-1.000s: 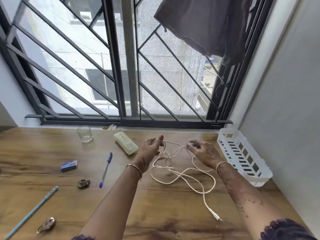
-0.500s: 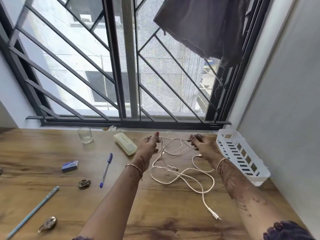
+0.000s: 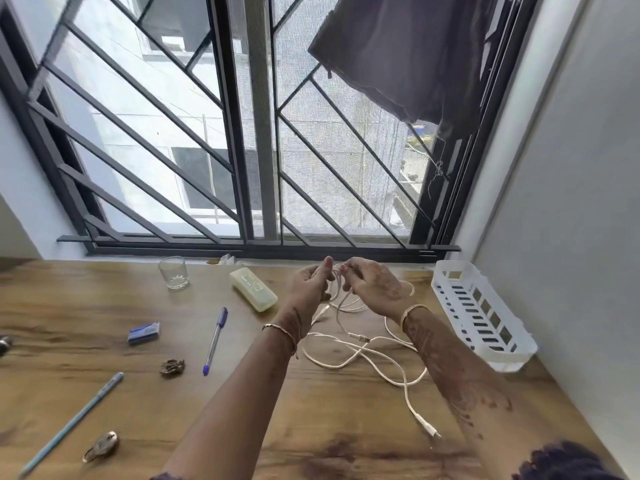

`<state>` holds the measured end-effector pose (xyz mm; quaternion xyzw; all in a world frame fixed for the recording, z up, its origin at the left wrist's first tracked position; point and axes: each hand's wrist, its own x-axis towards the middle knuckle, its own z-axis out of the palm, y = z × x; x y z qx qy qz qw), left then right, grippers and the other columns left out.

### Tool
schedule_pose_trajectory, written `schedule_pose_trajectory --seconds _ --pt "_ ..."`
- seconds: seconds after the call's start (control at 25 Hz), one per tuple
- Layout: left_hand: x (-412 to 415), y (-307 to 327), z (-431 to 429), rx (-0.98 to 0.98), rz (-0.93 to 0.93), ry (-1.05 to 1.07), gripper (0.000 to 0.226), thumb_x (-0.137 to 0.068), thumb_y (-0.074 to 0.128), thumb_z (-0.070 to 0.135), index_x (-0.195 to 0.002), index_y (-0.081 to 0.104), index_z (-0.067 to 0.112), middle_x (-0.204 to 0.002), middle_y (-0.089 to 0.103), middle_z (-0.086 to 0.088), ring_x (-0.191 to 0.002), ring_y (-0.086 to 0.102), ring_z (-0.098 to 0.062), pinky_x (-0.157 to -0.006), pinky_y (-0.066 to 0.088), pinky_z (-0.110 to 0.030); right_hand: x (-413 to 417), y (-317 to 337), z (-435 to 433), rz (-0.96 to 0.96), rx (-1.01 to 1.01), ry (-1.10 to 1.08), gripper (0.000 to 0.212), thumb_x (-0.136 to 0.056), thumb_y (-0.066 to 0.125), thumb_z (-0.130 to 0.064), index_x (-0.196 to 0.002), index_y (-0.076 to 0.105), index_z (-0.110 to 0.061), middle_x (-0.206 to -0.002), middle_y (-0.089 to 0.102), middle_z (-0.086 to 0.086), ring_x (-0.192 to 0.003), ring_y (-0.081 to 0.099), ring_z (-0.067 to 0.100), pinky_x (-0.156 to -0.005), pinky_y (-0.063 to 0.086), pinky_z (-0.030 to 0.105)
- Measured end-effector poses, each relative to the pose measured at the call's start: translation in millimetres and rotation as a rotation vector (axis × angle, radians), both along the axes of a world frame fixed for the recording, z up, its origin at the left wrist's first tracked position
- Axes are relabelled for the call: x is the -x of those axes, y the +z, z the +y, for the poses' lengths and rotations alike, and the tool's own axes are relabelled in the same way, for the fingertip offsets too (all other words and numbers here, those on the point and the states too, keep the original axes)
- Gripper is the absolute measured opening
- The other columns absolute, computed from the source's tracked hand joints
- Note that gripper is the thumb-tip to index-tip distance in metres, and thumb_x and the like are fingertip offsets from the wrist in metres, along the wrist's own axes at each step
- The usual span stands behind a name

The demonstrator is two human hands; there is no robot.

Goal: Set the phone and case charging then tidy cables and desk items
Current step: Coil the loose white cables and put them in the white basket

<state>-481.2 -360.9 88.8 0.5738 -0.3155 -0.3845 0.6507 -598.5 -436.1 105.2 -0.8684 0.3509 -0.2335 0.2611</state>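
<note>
A long white cable (image 3: 363,355) lies in loose loops on the wooden desk (image 3: 346,427), its plug end (image 3: 431,429) trailing toward me. My left hand (image 3: 311,282) and my right hand (image 3: 372,285) are close together above the desk near the window. Each pinches a stretch of the cable's upper part, and loops hang down between them. A pale yellow case (image 3: 254,288) lies just left of my left hand. No phone is in view.
A white slotted basket (image 3: 485,317) stands at the right by the wall. On the left of the desk are a glass (image 3: 173,273), a blue pen (image 3: 215,340), a light-blue pen (image 3: 72,422), a small blue box (image 3: 144,333) and two small metal trinkets (image 3: 172,367).
My hands were apart with cable stretched between them; now they have come together near the window, folding the upper part of the cable into loops.
</note>
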Motion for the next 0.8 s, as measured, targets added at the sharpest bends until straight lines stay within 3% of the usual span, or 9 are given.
schedule_pose_trajectory --seconds 0.12,0.24,0.28,0.44,0.56,0.64,0.72,0.8 --pt "-1 9 6 0.002 0.087 0.033 0.037 -0.094 0.053 0.035 -0.066 0.051 0.012 -0.037 0.040 0.012 -0.036 0.036 -0.002 -0.051 0.038 -0.021 4 10 -4 0.019 0.012 0.080 0.019 -0.095 0.052 -0.026 -0.097 0.068 -0.017 -0.079 0.066 -0.002 -0.076 0.060 0.014 -0.073 0.046 0.027" --pt "-4 17 10 0.011 0.279 0.041 0.040 -0.098 0.045 0.035 -0.067 0.054 0.012 -0.039 0.035 0.011 -0.042 0.033 -0.009 -0.044 0.034 -0.020 9 15 -10 -0.008 0.002 0.133 0.014 -0.092 0.059 -0.020 -0.094 0.072 -0.018 -0.076 0.065 -0.015 -0.070 0.056 -0.003 -0.069 0.040 0.007" --pt "-3 21 10 0.010 0.338 0.005 0.041 -0.100 0.042 0.034 -0.068 0.054 0.012 -0.039 0.033 0.010 -0.040 0.032 -0.009 -0.042 0.033 -0.019 9 15 -11 -0.028 0.032 0.126 0.013 -0.092 0.060 -0.017 -0.093 0.073 -0.018 -0.077 0.065 -0.017 -0.072 0.058 -0.003 -0.071 0.040 0.006" --pt "1 32 18 -0.014 0.579 -0.291 0.038 -0.099 0.030 0.024 -0.078 0.056 0.006 -0.035 0.028 0.008 -0.024 0.027 -0.004 -0.042 0.038 -0.015 7 8 -14 0.019 0.263 0.101 0.016 -0.091 0.056 -0.013 -0.096 0.071 -0.019 -0.087 0.070 -0.002 -0.086 0.064 0.018 -0.082 0.050 0.032" --pt "5 40 22 0.126 0.794 -0.415 0.040 -0.095 0.031 0.018 -0.089 0.064 -0.003 -0.039 0.034 0.005 -0.026 0.029 -0.004 -0.059 0.041 -0.012 7 0 -4 0.170 0.355 0.047 0.027 -0.090 0.044 -0.012 -0.108 0.061 -0.022 -0.091 0.067 0.005 -0.088 0.061 0.026 -0.082 0.047 0.040" --pt "8 44 19 0.235 0.867 -0.386 0.038 -0.095 0.034 0.016 -0.094 0.064 -0.007 -0.045 0.041 0.004 -0.035 0.038 -0.005 -0.068 0.039 -0.018 6 -3 8 0.238 0.281 0.007 0.028 -0.087 0.041 -0.016 -0.113 0.051 -0.022 -0.096 0.065 0.007 -0.093 0.059 0.030 -0.084 0.046 0.043" --pt "13 46 14 0.308 0.859 -0.309 0.034 -0.097 0.035 0.016 -0.098 0.062 -0.006 -0.052 0.052 0.002 -0.048 0.052 -0.008 -0.072 0.047 -0.018 6 -3 18 0.235 0.163 -0.011 0.016 -0.083 0.042 -0.021 -0.098 0.046 -0.023 -0.097 0.062 0.007 -0.095 0.059 0.031 -0.085 0.046 0.045" --pt "19 45 10 0.357 0.789 -0.187 0.030 -0.099 0.039 0.017 -0.093 0.061 -0.003 -0.061 0.065 -0.001 -0.060 0.065 -0.011 -0.069 0.055 -0.019 4 0 27 0.231 0.083 0.061 0.013 -0.083 0.043 -0.011 -0.088 0.042 -0.023 -0.091 0.060 0.007 -0.090 0.059 0.029 -0.079 0.046 0.037"
